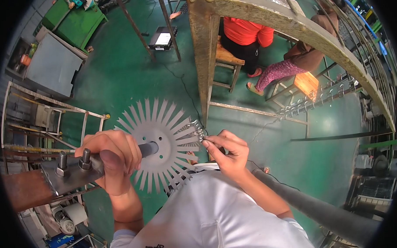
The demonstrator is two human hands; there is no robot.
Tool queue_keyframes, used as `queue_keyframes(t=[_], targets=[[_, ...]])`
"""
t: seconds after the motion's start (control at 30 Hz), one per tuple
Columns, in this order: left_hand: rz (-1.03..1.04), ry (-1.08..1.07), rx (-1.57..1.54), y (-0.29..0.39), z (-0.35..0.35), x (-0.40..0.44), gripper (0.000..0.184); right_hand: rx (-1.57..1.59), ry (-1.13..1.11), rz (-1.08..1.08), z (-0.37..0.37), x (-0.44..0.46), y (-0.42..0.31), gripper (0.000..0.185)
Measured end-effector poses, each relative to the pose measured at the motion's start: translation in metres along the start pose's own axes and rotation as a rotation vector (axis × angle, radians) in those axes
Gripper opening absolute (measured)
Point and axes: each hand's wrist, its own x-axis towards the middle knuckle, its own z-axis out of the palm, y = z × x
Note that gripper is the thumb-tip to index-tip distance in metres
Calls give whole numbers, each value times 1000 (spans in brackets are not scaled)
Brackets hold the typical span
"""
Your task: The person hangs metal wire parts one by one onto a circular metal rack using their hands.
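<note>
Nearest my camera, the left hand (114, 155) is closed around the steel shaft (148, 149), just where it meets a bracket (75, 176) with two upright bolts (85, 159). That shaft carries the toothed metal disc (166, 148), which sits in front of the white shirt (201, 207), its long narrow teeth fanning out all the way round. On my feed the right hand (230, 152) has thumb and forefinger pinched together at the disc's right edge, right at a bunch of shiny metal rings (199, 132); I cannot tell which piece is between the fingertips.

As for progress, I see rings gathered at that one stretch of the rim only. Along the top, left and bottom, the teeth carry none that I can make out, so I judge most of the circle untouched; whether all of it needs handling, I cannot tell. Farther off to the right, a row of metal hooks (315, 100) lines a rod, and a co-worker in an orange-red top (243, 31) sits on a wooden stool (229, 56).
</note>
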Motion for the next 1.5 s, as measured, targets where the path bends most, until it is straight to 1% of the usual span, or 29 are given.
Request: queue_keyframes(t=[0.07, 0.1, 0.2, 0.3, 0.4, 0.47, 0.5, 0.57, 0.6, 0.63, 0.67, 0.7, 0.73, 0.8, 0.9, 1.0, 1.07, 1.13, 1.17, 1.2, 1.23, 1.33, 1.43, 1.47, 1.5], targets=[[-65, 59, -18, 6, 4, -1, 45, -9, -24, 32, 2, 0, -1, 14], [-99, 89, -27, 9, 5, -2, 46, -29, -44, -20, 3, 2, 0, 15], [-122, 87, 1, 12, 7, -3, 45, -40, -81, -7, 6, 4, 3, 17], [-105, 69, -53, 9, 5, -5, 44, -3, -98, 72, 6, -1, 3, 17], [-133, 179, -328, -8, -4, -19, 43, -94, -146, -8, 0, 2, 8, 21], [-63, 106, -238, -9, 1, -11, 42, -76, -189, 26, -16, 12, -6, 25], [-56, 91, -193, -7, 7, -7, 43, -74, -170, 37, -30, 18, -15, 26], [-48, 86, -67, 3, 14, -8, 44, -248, 28, -162, -73, 39, -27, 14], [-64, 116, -90, 0, 12, -1, 43, -386, 206, -301, -102, 63, -16, 12], [-75, 148, -110, 0, 11, -2, 43, -492, 426, -371, -134, 82, -10, 7], [-88, 182, -130, 0, 9, -3, 43, -527, 666, -276, -157, 99, -20, 8], [-81, 156, -110, -3, 6, -5, 38, -641, 862, -380, -181, 120, -30, 16], [-95, 187, -92, -4, 9, -6, 41, -466, 969, -388, -206, 137, -25, 25], [-120, 250, -50, -3, 17, -7, 46, -478, 1020, -481, -246, 164, -22, 33], [-107, 237, -33, -6, 19, -5, 46, -789, 1093, -627, -254, 198, -40, 41], [-104, 205, -44, -9, 16, -6, 46, -993, 1132, -515, -277, 227, -33, 43], [-103, 234, -59, -10, 18, -4, 46, -911, 1143, -669, -294, 249, -29, 47], [-98, 246, -50, -8, 20, -4, 46, -1063, 1274, -835, -298, 261, -38, 49], [-112, 257, -48, -10, 17, -7, 44, -957, 1248, -719, -300, 263, -32, 49], [-126, 267, -48, -13, 13, -11, 43, -867, 1266, -750, -299, 266, -31, 47], [-142, 275, -48, -14, 10, -12, 42, -774, 1234, -668, -289, 262, -38, 47], [-101, 257, -1, -13, 13, -7, 48, -695, 1275, -533, -281, 259, -39, 45], [-103, 267, 11, -18, 7, -12, 48, -696, 1313, -490, -281, 257, -37, 44], [-109, 299, 7, -18, 7, -14, 46, -709, 1319, -482, -283, 259, -35, 43], [-117, 326, 1, -19, 7, -15, 44, -641, 1295, -437, -283, 257, -33, 42]])
